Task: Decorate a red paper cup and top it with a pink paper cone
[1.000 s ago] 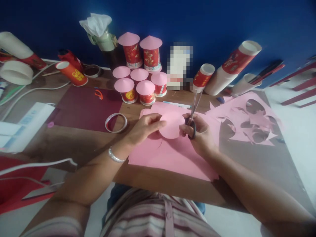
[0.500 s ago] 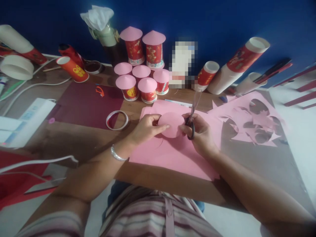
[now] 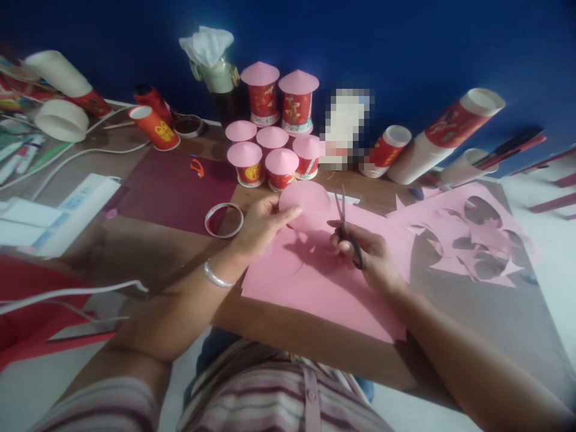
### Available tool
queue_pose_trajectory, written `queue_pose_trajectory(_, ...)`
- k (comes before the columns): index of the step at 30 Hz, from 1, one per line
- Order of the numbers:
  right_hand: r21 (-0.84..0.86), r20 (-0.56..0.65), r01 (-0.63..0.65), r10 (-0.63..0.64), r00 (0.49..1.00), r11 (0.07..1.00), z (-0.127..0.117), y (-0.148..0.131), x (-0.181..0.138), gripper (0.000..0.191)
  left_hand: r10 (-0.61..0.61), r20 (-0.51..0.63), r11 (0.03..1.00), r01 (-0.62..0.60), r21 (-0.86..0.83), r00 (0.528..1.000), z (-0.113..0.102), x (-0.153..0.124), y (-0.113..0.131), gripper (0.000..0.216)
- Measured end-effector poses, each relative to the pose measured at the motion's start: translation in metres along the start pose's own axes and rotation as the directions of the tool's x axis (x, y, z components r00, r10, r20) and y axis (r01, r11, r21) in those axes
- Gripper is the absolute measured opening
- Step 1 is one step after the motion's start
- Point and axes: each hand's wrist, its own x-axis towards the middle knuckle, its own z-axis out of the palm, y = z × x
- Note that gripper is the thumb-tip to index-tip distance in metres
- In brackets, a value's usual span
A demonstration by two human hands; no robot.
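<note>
Between thumb and fingers, my left hand grips a pink paper circle by its left edge, above the stacked sheets. My right hand is closed around the dark handles of a pair of scissors, whose slightly parted blades point toward the wall, just right of the circle. Under both hands lies a pile of pink paper. Behind the circle stand several red paper cups, such as this front one, topped with pink paper cones.
Cut-out pink scraps cover the table's right side. A tape roll lies left of my left hand, near a maroon sheet and an orange clip-like item. Tall paper tubes stand against the blue wall.
My left hand has raised the paper circle and moved it away from me. The right hand has come off the circle's edge, and the scissors have moved slightly down and left.
</note>
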Motion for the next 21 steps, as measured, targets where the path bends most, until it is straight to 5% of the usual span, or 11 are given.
queue_pose_trajectory(11, -0.161, 0.227, -0.091, 0.126, 0.966, 0.983, -0.004, -0.008, 0.001, 0.056, -0.021, 0.094, 0.998, 0.015, 0.06, 0.995, -0.014, 0.008, 0.006, 0.027)
queue_pose_trajectory(21, -0.239, 0.235, -0.061, 0.118, 0.965, 0.969, -0.003, -0.007, 0.001, 0.053, 0.026, 0.129, 0.993, -0.04, 0.109, 0.991, -0.016, 0.009, 0.008, 0.027)
